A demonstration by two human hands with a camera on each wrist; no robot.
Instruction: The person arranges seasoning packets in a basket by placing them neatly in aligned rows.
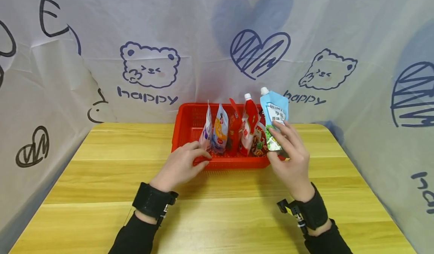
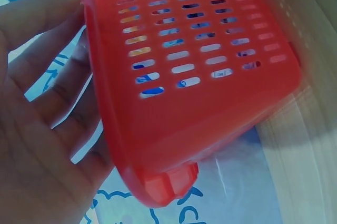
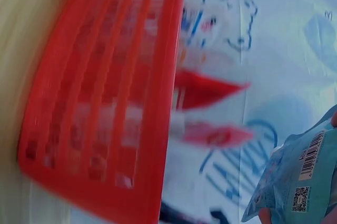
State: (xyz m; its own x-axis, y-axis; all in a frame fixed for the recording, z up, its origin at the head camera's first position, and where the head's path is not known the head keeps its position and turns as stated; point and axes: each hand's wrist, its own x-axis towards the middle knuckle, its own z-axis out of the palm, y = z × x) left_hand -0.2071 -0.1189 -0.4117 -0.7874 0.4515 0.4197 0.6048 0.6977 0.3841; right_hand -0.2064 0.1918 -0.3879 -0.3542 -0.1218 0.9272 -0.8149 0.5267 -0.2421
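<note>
Over 1 red basket (image 1: 190, 120), left hand (image 1: 181, 166) grips its rim; right hand (image 1: 291, 156) holds 1 blue pouch (image 1: 275, 112).

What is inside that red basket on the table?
The red basket holds upright pouches: two white printed ones, red ones and a blue spouted pouch gripped by the right hand. Their bottoms hide behind its wall.
</note>
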